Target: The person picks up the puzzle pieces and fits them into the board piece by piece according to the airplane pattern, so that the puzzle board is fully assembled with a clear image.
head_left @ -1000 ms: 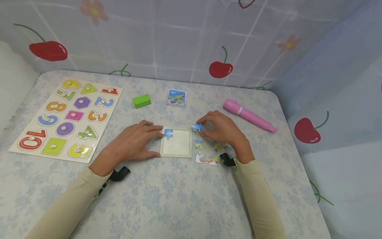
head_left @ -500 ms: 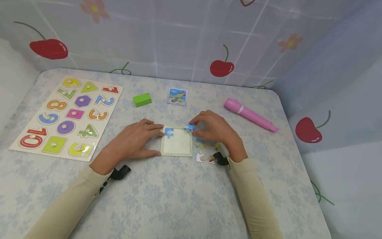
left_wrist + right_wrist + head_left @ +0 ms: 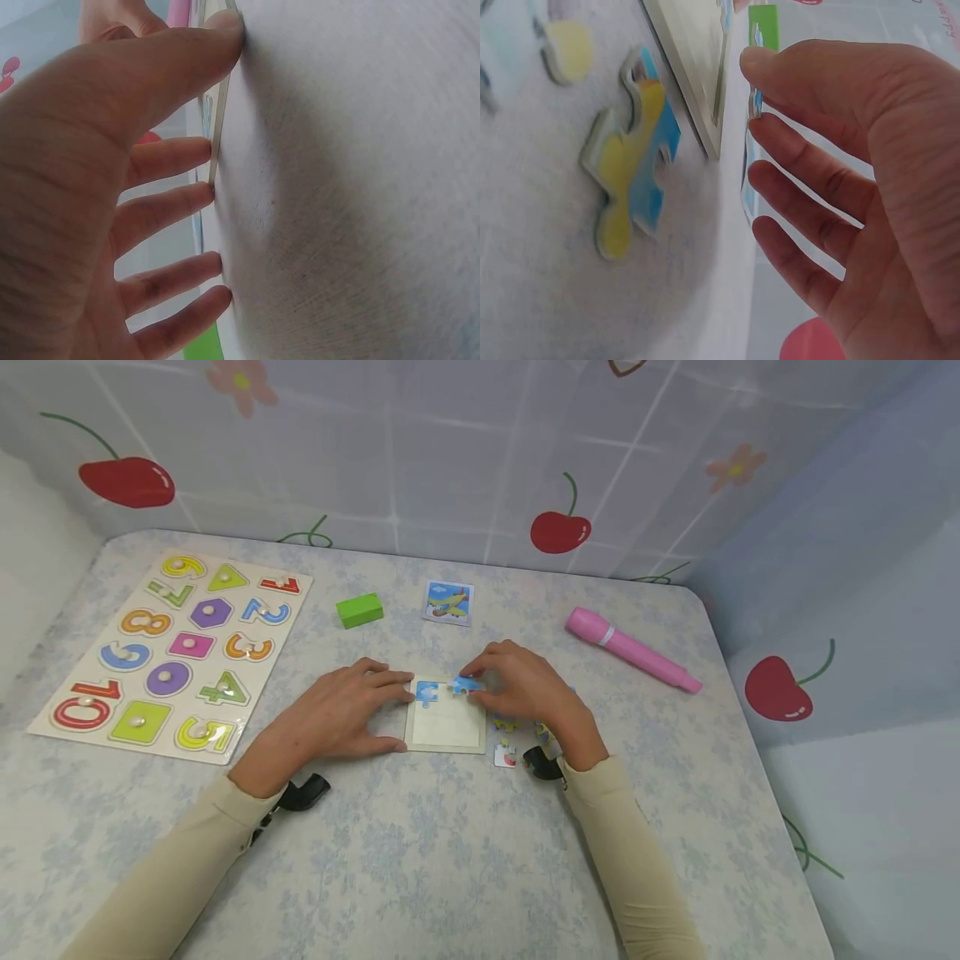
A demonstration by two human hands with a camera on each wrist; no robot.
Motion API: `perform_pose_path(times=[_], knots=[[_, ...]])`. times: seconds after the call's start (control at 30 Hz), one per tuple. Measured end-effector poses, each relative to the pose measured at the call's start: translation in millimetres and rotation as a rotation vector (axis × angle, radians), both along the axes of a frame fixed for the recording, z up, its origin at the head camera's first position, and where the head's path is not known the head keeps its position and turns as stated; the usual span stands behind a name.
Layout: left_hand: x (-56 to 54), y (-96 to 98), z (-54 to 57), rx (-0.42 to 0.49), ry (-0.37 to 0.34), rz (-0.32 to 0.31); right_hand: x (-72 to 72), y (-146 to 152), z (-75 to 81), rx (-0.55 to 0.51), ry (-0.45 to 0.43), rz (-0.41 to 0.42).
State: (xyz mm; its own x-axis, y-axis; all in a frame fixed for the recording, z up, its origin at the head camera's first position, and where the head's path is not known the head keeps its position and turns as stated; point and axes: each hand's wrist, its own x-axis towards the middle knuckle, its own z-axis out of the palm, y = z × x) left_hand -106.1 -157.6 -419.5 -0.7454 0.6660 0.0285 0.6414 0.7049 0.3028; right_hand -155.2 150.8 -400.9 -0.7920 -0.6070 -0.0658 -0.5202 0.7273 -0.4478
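Observation:
A square puzzle tray [image 3: 447, 731] with a pale rim lies mid-table, one blue jigsaw piece [image 3: 427, 692] in its far left corner. Along the tray's left edge rests my left hand [image 3: 333, 714], fingers spread and nearly straight, thumb and fingertips touching the rim. My right hand [image 3: 525, 689] pinches a second blue puzzle piece [image 3: 465, 685] between thumb and index finger over the tray's far right part. In the right wrist view that held piece shows edge-on between the fingertips. Loose yellow-and-blue pieces [image 3: 636, 154] lie right of the tray, partly hidden under the right hand and wrist.
A number-and-shape peg board [image 3: 176, 660] lies at the left. Behind the tray are a green block [image 3: 360, 610] and an airplane picture card [image 3: 448, 602]. To the back right lies a pink marker-shaped stick [image 3: 633, 650]. A patterned curtain [image 3: 450, 460] hangs behind the table.
My right hand has moved left with the blue puzzle piece, from beside the tray's right edge to over its far right part. My left hand stays at the tray's left edge.

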Motion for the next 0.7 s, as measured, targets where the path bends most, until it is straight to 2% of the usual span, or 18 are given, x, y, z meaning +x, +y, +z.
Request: perform_pose_path(times=[0.47,0.7], knots=[[0.5,0.4,-1.2,-0.004,0.017,-0.005,0.4,-8,-4.5,-0.020,0.021,0.079],[-0.5,-0.4,-2.4,-0.005,0.032,-0.005,0.9,-14,-6.3,-0.006,0.005,0.084]])
